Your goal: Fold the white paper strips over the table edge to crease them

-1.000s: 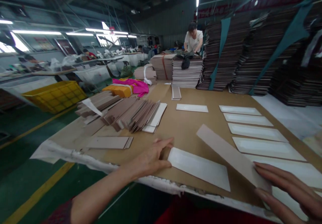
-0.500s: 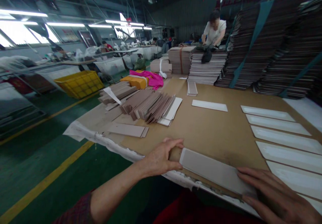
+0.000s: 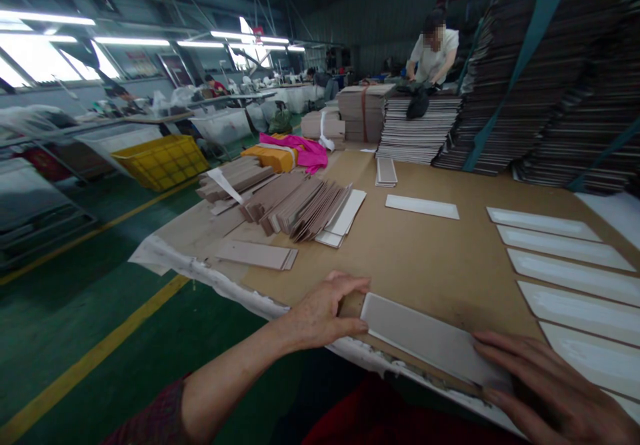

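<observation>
A grey cardboard strip with a pale border (image 3: pixel 425 337) lies near the table's front edge, between my two hands. At its left end, my left hand (image 3: pixel 325 308) has its thumb and forefinger set on the two corners. The right end is gripped by my right hand (image 3: pixel 545 378), fingers over the top and thumb at the near edge; that end is partly hidden. Beyond my right hand, several white-faced strips (image 3: pixel 565 238) lie in a row. One more white strip (image 3: pixel 421 206) rests alone farther back.
Left of centre lie a fanned pile of brown cardboard strips (image 3: pixel 300 205) and a few flat strips (image 3: pixel 257 255). Tall board stacks (image 3: pixel 530 85) stand at the back right. A person (image 3: pixel 434 52) works behind a board stack (image 3: pixel 417 128). A yellow basket (image 3: pixel 163 162) stands on the floor.
The view has shifted slightly, so the table's things sit a little farther right. Both hands keep the same places on the grey cardboard strip.
</observation>
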Available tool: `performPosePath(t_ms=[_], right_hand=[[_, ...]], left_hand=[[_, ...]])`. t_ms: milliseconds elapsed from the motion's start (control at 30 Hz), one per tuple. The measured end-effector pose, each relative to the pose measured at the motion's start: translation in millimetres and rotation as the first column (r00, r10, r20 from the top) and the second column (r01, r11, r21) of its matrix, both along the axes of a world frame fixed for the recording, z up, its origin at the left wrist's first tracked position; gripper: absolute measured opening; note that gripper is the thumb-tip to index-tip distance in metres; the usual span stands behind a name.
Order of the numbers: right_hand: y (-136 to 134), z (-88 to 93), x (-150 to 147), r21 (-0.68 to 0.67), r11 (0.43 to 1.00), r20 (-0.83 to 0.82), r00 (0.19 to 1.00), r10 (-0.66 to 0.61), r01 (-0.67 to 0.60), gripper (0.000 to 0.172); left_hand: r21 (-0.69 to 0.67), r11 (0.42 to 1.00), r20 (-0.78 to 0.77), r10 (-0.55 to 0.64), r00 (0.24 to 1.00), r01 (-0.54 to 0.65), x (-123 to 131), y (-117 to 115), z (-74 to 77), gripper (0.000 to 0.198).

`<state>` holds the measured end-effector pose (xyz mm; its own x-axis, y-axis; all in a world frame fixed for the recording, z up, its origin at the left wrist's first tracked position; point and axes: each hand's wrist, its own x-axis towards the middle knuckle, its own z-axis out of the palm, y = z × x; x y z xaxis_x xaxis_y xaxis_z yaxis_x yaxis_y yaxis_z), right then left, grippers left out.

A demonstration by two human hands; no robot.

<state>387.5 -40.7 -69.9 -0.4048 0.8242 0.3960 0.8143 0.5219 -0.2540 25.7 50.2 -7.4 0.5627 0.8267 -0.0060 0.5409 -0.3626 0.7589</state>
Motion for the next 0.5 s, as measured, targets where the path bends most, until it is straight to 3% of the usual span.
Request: performPosePath(t_ms=[267, 500], right_hand=[[3, -1.4, 0, -0.013, 1.0, 0.021, 1.0, -0.008, 0.008, 0.045], [5, 11.1, -9, 0.026, 1.0, -0.021, 1.0, -0.002, 0.003, 0.039]], left_hand=[[0.083, 0.995, -0.007, -0.047, 0.999, 0.047, 0, 3, -2.6, 0.053], [0.117, 0.988, -0.012, -0.096, 0.995, 0.097, 3, 5, 1.8, 0.044]])
